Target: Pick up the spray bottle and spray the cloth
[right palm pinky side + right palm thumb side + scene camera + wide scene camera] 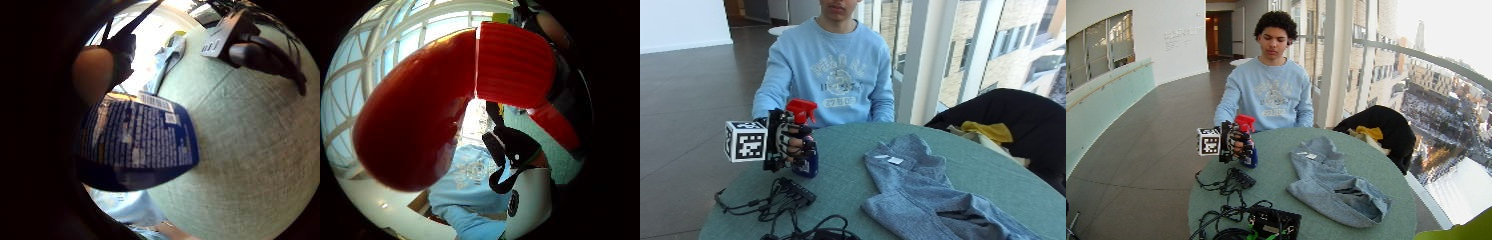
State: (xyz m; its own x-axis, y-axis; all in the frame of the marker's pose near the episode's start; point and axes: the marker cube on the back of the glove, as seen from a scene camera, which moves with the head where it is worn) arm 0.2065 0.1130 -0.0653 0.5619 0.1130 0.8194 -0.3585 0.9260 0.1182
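Red at the top and dark blue below, the spray bottle [802, 142] stands upright in your gloved right hand [790, 141], lifted off the round green table [859, 200] near its edge on your side. Your fingers [798, 142] are curled round the bottle's neck and upper body, just under the red trigger head [801, 109], so the head sticks out above the knuckles and the blue base shows below them. From the thumb-side palm camera the red head [445, 100] fills most of the view and lies right against the palm, with its ribbed collar beside a smooth rounded part. From the little-finger side the blue label [137, 137] with white print and a barcode lies close under the palm, and one bare fingertip [92, 72] shows just beside the top of the label. The grey-blue cloth [933, 195] lies crumpled on the table, well apart from the bottle, toward the window side. A tangle of black cables with a power strip [783, 197] lies on the table below your hand. A dark chair holding black and yellow fabric [1003, 122] stands beyond the table, next to the cloth's side.
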